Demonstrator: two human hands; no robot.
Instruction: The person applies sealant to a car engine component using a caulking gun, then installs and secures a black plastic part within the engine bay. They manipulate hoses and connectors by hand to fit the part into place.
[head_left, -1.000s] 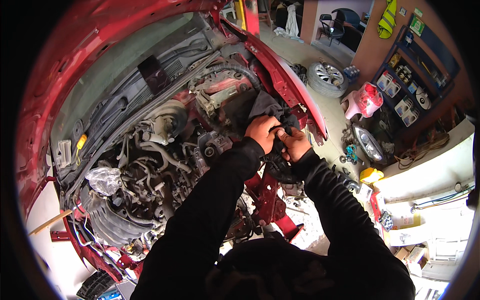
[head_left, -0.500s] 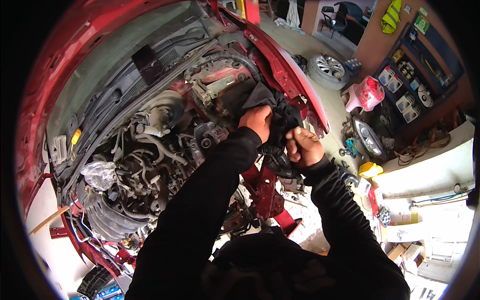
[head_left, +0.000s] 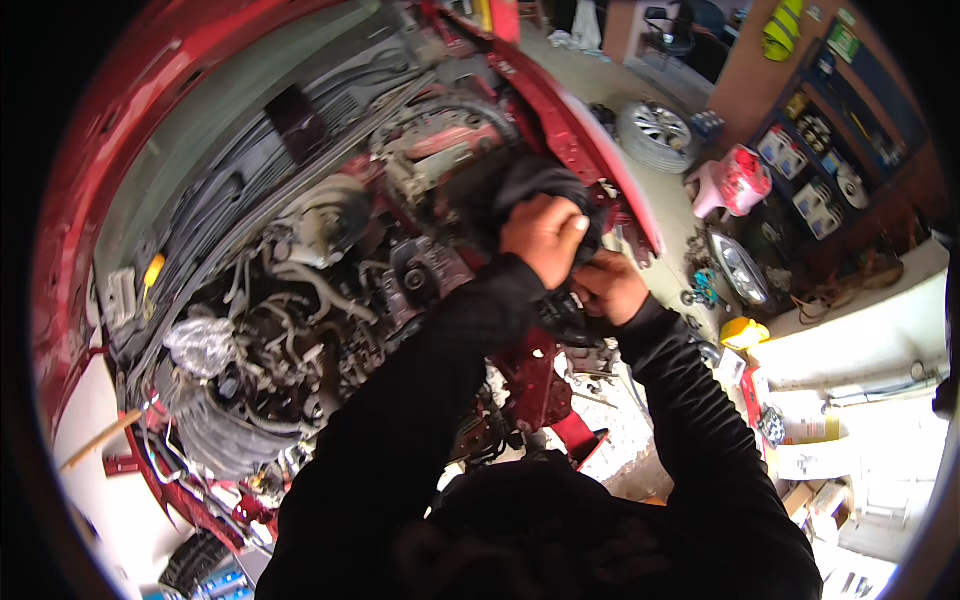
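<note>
Over the right side of a red car's engine bay, my left hand (head_left: pixel 545 238) is closed on a dark bunched cloth (head_left: pixel 535 182). Just below and to the right, my right hand (head_left: pixel 612 287) has its fingers curled in against the cloth's lower end, and their tips are hidden. A black corrugated hose (head_left: pixel 565 325) lies under my right hand. Beneath both hands shows the red front body frame (head_left: pixel 540 385). To the left of my left forearm sits the exposed engine (head_left: pixel 285 350) with its pipes and hoses.
Crumpled clear plastic (head_left: pixel 200 347) covers part of the engine. A dark flat object (head_left: pixel 297 122) rests near the windshield. The red fender (head_left: pixel 600 150) borders the bay. Beyond it are a wheel (head_left: pixel 655 137), a pink stool (head_left: pixel 728 185), a headlight (head_left: pixel 738 268) and a shelf with bottles (head_left: pixel 815 150).
My left hand has moved a little right with the cloth, which is now more bunched. My right hand has come up and left against it. The view has shifted slightly.
</note>
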